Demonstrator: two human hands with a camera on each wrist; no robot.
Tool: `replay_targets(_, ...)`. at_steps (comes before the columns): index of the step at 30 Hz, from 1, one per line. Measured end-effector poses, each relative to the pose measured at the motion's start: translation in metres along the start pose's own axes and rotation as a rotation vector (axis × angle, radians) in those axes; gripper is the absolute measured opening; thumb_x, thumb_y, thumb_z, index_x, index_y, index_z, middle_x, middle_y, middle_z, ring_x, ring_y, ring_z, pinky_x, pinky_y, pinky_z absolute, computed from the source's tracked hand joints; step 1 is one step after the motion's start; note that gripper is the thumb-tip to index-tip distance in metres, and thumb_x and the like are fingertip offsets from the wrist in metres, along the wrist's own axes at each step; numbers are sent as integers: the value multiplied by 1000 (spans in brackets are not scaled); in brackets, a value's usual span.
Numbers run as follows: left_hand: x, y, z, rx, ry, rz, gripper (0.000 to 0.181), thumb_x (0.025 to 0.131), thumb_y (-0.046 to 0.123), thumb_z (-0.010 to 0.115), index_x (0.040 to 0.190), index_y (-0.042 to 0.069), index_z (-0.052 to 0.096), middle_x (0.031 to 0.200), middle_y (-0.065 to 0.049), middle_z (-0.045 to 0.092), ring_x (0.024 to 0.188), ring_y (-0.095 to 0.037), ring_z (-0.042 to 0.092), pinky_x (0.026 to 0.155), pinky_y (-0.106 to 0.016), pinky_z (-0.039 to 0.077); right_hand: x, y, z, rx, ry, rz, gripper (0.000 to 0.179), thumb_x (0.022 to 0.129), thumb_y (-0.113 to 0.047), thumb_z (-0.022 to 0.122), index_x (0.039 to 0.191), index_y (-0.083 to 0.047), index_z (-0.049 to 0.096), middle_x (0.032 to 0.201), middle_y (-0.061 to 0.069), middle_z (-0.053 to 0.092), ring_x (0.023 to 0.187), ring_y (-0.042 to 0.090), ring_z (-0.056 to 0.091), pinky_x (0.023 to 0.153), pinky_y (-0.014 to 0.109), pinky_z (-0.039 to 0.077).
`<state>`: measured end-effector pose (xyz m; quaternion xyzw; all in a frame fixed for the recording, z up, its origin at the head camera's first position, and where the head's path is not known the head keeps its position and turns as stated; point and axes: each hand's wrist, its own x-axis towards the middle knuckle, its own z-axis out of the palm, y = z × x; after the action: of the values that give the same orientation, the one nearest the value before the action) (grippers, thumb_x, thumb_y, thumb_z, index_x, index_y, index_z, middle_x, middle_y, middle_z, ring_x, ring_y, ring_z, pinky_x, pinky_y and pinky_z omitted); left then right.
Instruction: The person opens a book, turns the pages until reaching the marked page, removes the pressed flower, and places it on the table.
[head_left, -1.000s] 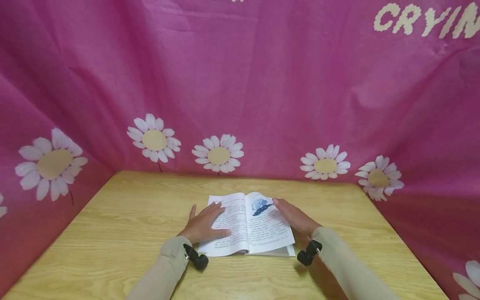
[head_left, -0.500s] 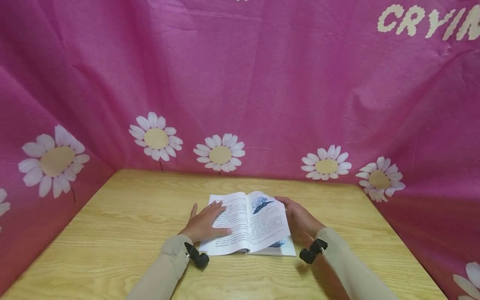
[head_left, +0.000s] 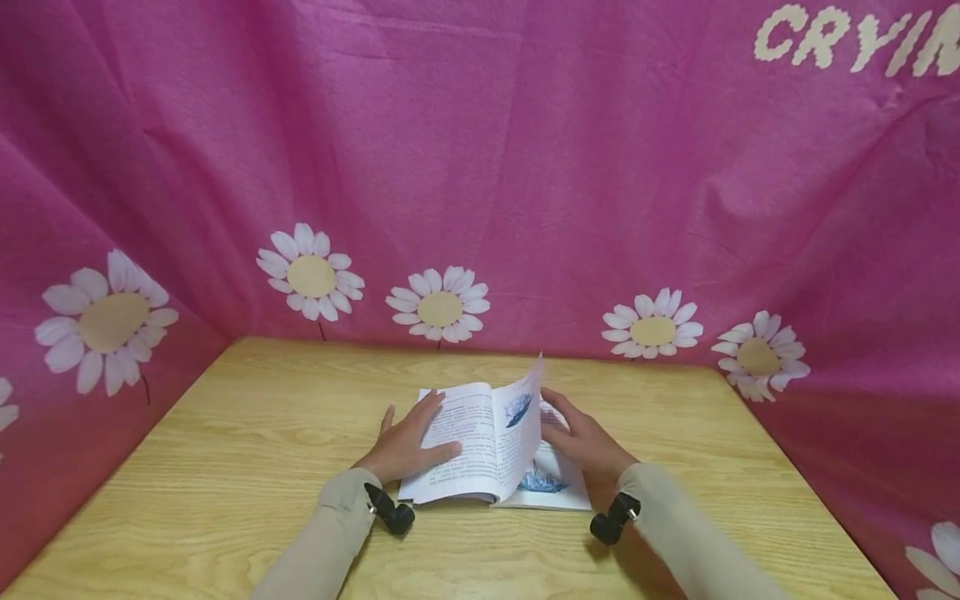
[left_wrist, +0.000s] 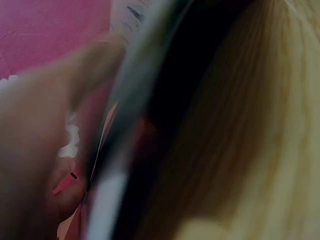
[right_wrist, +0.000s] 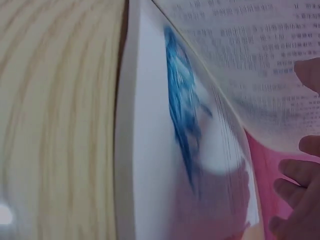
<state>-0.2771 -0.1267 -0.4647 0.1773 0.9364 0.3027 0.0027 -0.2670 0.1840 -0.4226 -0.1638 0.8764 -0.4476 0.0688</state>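
Observation:
An open book (head_left: 459,450) with printed text lies on the wooden table in the head view. My left hand (head_left: 405,448) rests on its left page, fingers and thumb spread. One right-hand page (head_left: 517,429) stands raised, curving up from the spine. Behind that leaf is my right hand (head_left: 596,446), its fingers partly hidden; in the right wrist view the thumb (right_wrist: 310,74) touches the back of the raised sheet and the other fingers are loosely bent, holding nothing. Beneath, a page with a blue picture (head_left: 542,479) shows. The left wrist view is blurred.
The wooden table (head_left: 247,450) extends around the book on all sides. A pink cloth (head_left: 510,183) with white daisies hangs behind and beside it. Black wrist cameras (head_left: 390,510) sit on both sleeves.
The right-hand page has gone from lying nearly flat to standing up, uncovering more of the page below. My right hand has moved from the page's outer edge to behind it. The left hand barely shifts.

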Motion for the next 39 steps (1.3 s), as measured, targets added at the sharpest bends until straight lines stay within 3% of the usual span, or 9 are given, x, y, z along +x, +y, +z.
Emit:
replay_targets(4, 0, 4, -4, -106, 26, -32, 67, 102, 53, 30, 156, 16, 17, 161, -5, 15, 147, -23, 13, 114, -55, -8, 3, -10, 10, -119, 2, -80, 69, 93, -44, 60, 152, -27, 29, 154, 6, 35, 141, 30, 30, 112, 56, 24)
replay_targets(8, -2, 7, -6, -161, 59, -46, 61, 105, 46, 16, 155, 11, 18, 161, -10, 16, 147, -25, 15, 115, -54, -6, 8, -17, 21, -138, -20, -113, 68, 92, -47, 60, 151, -31, 31, 153, 3, 37, 141, 25, 31, 112, 53, 26)
replay_targets(11, -2, 7, -6, -192, 88, -39, 62, 105, 46, 12, 155, 10, 18, 160, -13, 17, 146, -28, 18, 115, -54, -5, 12, -22, 29, -157, -45, -153, 70, 93, -47, 59, 152, -24, 31, 153, 3, 36, 141, 23, 30, 113, 50, 26)
replay_targets(20, -1, 2, -5, -295, 129, -38, 66, 103, 51, 9, 154, 10, 21, 159, -14, 18, 147, -28, 15, 116, -51, -4, 24, -39, 50, -223, -125, -266, 72, 95, -42, 58, 150, -5, 30, 154, 12, 33, 142, 25, 27, 116, 44, 22)
replay_targets(28, 1, 3, -5, -321, 132, -55, 61, 105, 45, 12, 154, 10, 21, 160, -14, 17, 147, -29, 14, 116, -51, -5, 30, -46, 63, -364, -201, -254, 69, 95, -52, 50, 148, -8, 38, 157, 13, 27, 146, 28, 18, 117, 47, 17)
replay_targets(36, 0, 1, -5, -315, 162, -18, 64, 104, 49, 14, 152, 9, 28, 160, -13, 18, 146, -30, 16, 116, -53, -1, 33, -49, 70, -459, -242, -230, 69, 97, -55, 45, 147, -9, 40, 158, 15, 22, 147, 33, 11, 117, 49, 15)
replay_targets(39, 0, 1, -4, -261, 138, -9, 62, 104, 49, 21, 152, 11, 28, 159, -10, 23, 147, -29, 15, 115, -55, -2, 33, -50, 72, -475, -247, -247, 67, 97, -53, 46, 146, -7, 42, 157, 18, 23, 146, 35, 11, 117, 50, 15)
